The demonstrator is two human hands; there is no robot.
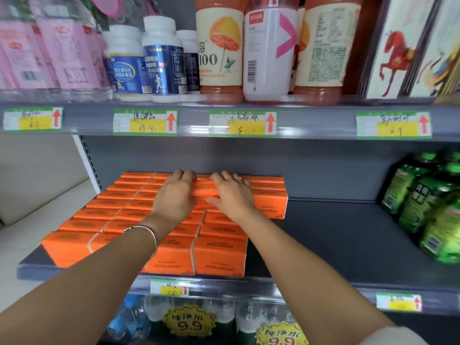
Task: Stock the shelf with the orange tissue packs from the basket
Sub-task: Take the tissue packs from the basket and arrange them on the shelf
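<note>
Head view shows both hands reaching to the back of the middle shelf [323, 235]. The left hand [174, 195] and the right hand [234, 195] hold one orange tissue pack [204, 191] between them, fingers curled over its far edge and thumbs on the near side. The pack sits at the top of the stocked rows [219, 255], which stand upright and tight together from beneath the hands back toward the person's forearms. The basket is not in view.

Seating the pack looks like the main risk. It appears slightly raised above its neighbours, and forcing it into a slot that is too narrow could buckle the soft wrapper or leave it wedged crooked. A hard downward push could also spread the neighbours sideways. The short row [270, 195] just right of the right hand has bare shelf on its open side and nothing bracing it, so it could tip that way.

Both forearms pass low over the front packs. A careless pull back, or the bracelet [149, 232] on the left wrist snagging a wrapper, could drag one over the shelf lip. The green bottle packs [433, 207] stand well right of the hands and seem safe.
</note>
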